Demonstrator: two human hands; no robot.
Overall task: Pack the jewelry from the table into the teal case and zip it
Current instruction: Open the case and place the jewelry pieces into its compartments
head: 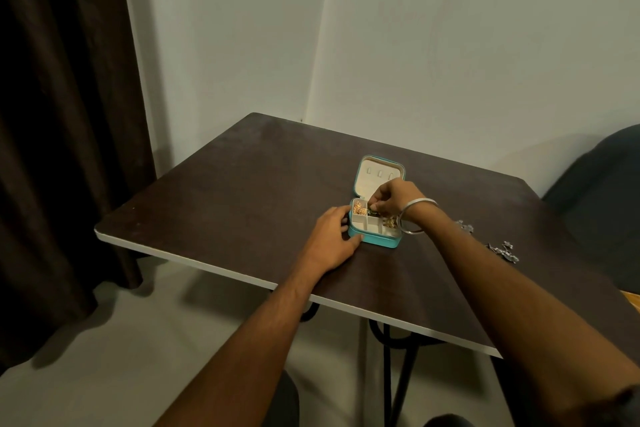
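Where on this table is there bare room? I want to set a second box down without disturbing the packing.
The table is bare left of the teal case and left hand, out to its left and far edges. Crowded: the right hand over the case, and silver jewelry lying to the right.

1. The teal case [372, 240] sits open near the middle of the dark table, lid [379, 174] standing upright at the back with a cream lining and 3 small tabs.
2. Its cream tray is split into small compartments; gold jewelry [359, 208] fills the back-left one, and more gold pieces [390, 221] lie at the right.
3. Silver jewelry [504, 250] lies loose on the table, well right of the case.
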